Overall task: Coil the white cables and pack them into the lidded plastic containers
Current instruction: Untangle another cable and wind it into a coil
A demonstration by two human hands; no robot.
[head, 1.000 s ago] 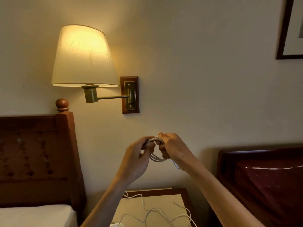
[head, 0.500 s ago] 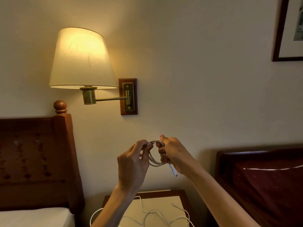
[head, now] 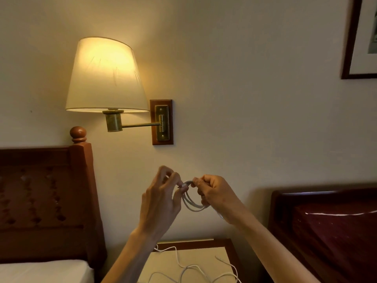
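Coiled white cable (head: pixel 191 201) is held up in the air between both hands, in front of the cream wall and well above the nightstand. It's wound into a small bundle of several loops, and the loops hang down in the gap between the 2 hands, sagging lower than the fingertips.

Right hand (head: pixel 216 195) has its fingers curled round the right side of the bundle, so that side of the loops disappears into the fist. Left hand (head: pixel 161 203) is doing the fiddly bit: thumb and fingertips pinching the top of the coil, right where a short stretch of cable arches across to the other hand. Looks like the cable end is in that pinch, but it's too small and blurry to say for sure. So the top of the coil sits at fingertip level on both sides and the rest droops below.

Down at the bottom edge, loose white cables (head: pixel 195 268) lie tangled across the pale top of the nightstand (head: pixel 204 254), not touching the coil in the hands.

Around it: lit wall lamp (head: pixel 106 76) on a brass arm up left, wooden headboard (head: pixel 44 201) with a round knob and a bit of white bedding on the left, dark red bed (head: pixel 330 227) on the right, corner of a framed picture (head: pixel 361 37) top right.
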